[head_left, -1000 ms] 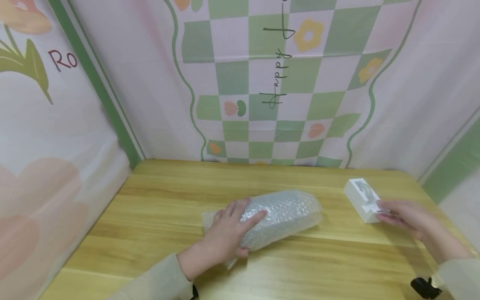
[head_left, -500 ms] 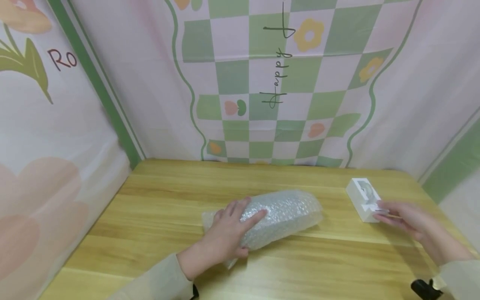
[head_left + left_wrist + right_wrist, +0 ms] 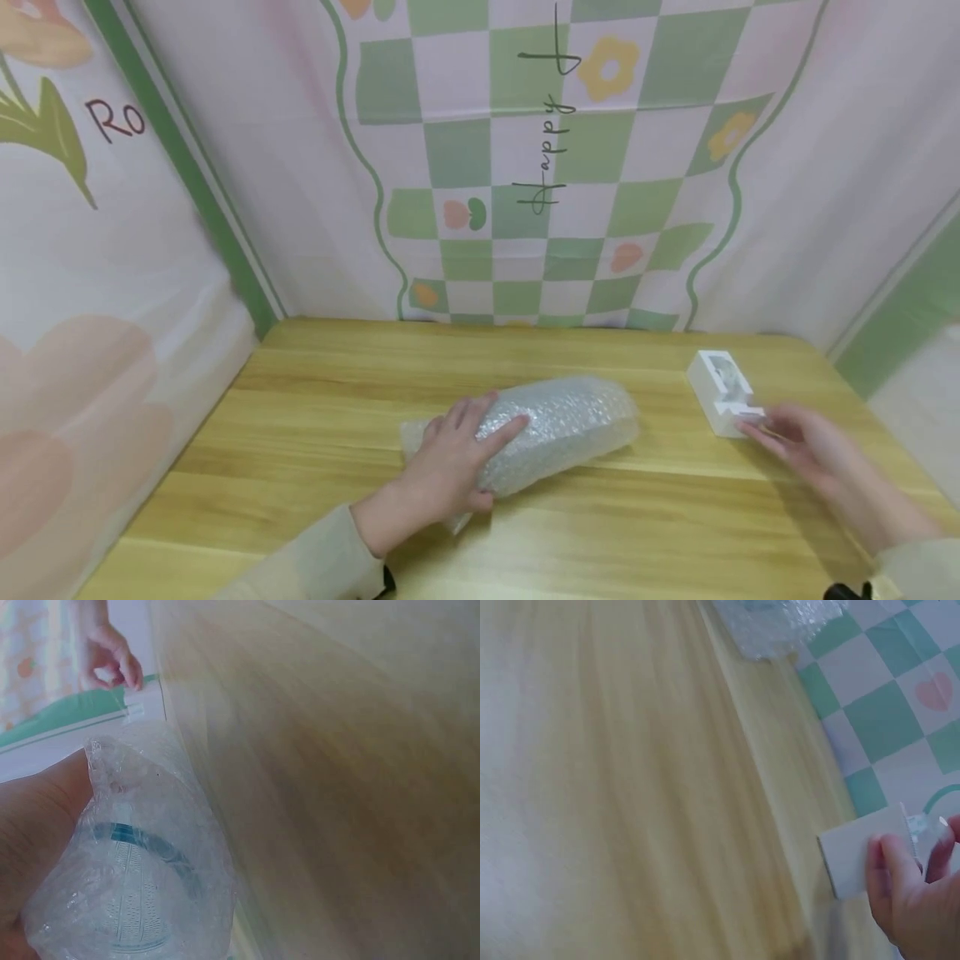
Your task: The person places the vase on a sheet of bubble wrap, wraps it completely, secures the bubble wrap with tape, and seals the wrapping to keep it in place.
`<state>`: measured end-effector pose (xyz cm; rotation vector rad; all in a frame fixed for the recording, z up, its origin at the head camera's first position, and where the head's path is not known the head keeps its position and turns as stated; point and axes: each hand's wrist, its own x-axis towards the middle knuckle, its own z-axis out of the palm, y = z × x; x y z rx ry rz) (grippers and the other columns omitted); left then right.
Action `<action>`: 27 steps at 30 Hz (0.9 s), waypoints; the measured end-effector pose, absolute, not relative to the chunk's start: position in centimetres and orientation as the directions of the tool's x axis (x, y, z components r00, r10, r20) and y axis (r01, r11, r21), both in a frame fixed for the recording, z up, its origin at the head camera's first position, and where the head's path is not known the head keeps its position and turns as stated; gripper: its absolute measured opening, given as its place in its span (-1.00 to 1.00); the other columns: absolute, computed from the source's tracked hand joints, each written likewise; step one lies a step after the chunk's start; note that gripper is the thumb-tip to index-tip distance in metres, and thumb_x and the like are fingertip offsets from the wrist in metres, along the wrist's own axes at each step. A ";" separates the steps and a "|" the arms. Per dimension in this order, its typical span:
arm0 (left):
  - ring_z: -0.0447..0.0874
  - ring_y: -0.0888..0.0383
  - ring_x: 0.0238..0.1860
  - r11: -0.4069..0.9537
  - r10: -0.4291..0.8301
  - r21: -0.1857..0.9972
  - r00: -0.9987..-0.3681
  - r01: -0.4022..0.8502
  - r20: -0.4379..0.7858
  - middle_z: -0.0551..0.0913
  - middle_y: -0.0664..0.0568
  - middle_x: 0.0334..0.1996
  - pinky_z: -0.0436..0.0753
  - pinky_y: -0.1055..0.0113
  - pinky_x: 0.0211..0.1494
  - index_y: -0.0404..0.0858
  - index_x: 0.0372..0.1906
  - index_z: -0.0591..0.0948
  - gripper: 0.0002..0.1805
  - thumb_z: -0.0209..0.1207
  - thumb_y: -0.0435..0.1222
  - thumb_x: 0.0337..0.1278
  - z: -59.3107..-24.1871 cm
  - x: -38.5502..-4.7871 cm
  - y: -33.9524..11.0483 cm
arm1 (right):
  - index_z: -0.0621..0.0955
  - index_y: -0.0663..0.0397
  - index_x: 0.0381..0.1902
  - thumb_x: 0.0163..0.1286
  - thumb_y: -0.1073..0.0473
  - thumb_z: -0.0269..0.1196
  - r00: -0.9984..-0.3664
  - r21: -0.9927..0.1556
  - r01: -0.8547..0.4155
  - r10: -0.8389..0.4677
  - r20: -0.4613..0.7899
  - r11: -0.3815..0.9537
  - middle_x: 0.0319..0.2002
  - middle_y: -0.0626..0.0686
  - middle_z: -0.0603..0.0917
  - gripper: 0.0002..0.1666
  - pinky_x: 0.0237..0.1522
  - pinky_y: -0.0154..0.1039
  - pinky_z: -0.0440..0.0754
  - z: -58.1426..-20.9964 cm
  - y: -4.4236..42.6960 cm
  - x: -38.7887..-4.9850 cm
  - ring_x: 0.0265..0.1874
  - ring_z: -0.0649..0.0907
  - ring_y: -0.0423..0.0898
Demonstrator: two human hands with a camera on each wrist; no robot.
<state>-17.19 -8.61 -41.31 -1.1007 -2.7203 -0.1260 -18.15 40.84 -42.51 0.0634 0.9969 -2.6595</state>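
A bundle wrapped in bubble wrap (image 3: 570, 425) lies on the table at centre. My left hand (image 3: 442, 467) grips its left end from above, fingers spread over the wrap. In the left wrist view, something clear with a blue rim (image 3: 150, 841) shows through the wrapped end (image 3: 202, 900). To the right stands a white tape dispenser (image 3: 711, 398) with a clear roll in its top. At its near end is my right hand (image 3: 821, 450). In the right wrist view, the fingers touch the dispenser (image 3: 855, 855) and pinch clear tape (image 3: 928, 834) at its cutting edge.
The wooden table (image 3: 315, 467) carries the bundle and the dispenser. A patterned cloth (image 3: 517, 158) hangs along its back edge, and another cloth (image 3: 120, 275) hangs at the left. A black strap (image 3: 847, 590) shows by the right sleeve.
The right hand's fingers have shifted at the dispenser's near end, with the thumb side lower and further along the front. The left hand and bundle stay put; the head view has turned slightly.
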 end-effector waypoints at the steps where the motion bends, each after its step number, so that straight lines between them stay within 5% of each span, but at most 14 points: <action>1: 0.26 -0.31 0.41 0.718 0.679 0.002 -0.700 0.696 0.220 0.05 -0.22 0.55 0.59 -0.23 0.20 0.17 0.64 0.07 0.25 0.56 0.11 -0.15 -41.3 -17.2 -8.6 | 0.56 0.56 -0.30 0.48 0.61 -0.13 -0.963 -0.633 0.264 -0.235 -0.130 -0.728 -0.21 0.34 0.58 -0.70 0.09 -0.01 0.70 -42.7 40.7 -18.0 -0.15 0.72 0.25; 10: 0.27 -0.32 0.40 0.708 0.687 0.001 -0.690 0.706 0.226 0.06 -0.23 0.55 0.58 -0.24 0.21 0.16 0.64 0.06 0.25 0.56 0.12 -0.16 -41.3 -17.3 -8.5 | 0.42 0.48 -0.41 0.48 0.61 -0.22 -0.991 -0.624 0.128 -0.131 -0.042 -0.771 -0.16 0.33 0.56 -0.68 0.10 -0.01 0.69 -44.0 39.8 -16.7 -0.12 0.71 0.23; 18: 0.26 -0.32 0.42 0.717 0.680 0.008 -0.702 0.697 0.211 0.04 -0.22 0.56 0.57 -0.24 0.22 0.17 0.65 0.05 0.25 0.55 0.12 -0.13 -41.3 -17.2 -8.5 | 0.59 0.38 -0.29 0.52 0.56 -0.04 -0.960 -0.693 0.235 -0.053 -0.274 -0.682 -0.23 0.18 0.58 -0.73 0.08 -0.06 0.70 -44.3 40.0 -17.1 -0.21 0.75 0.10; 27: 0.27 -0.32 0.41 0.709 0.685 0.011 -0.692 0.705 0.227 0.06 -0.23 0.54 0.58 -0.24 0.21 0.16 0.64 0.06 0.25 0.56 0.11 -0.16 -41.4 -17.3 -8.4 | 0.64 0.26 -0.26 0.58 0.50 -0.07 -0.966 -0.837 0.258 -0.124 -0.226 -0.483 -0.23 0.18 0.69 -0.65 -0.01 -0.20 0.74 -44.6 40.5 -17.5 -0.21 0.77 0.01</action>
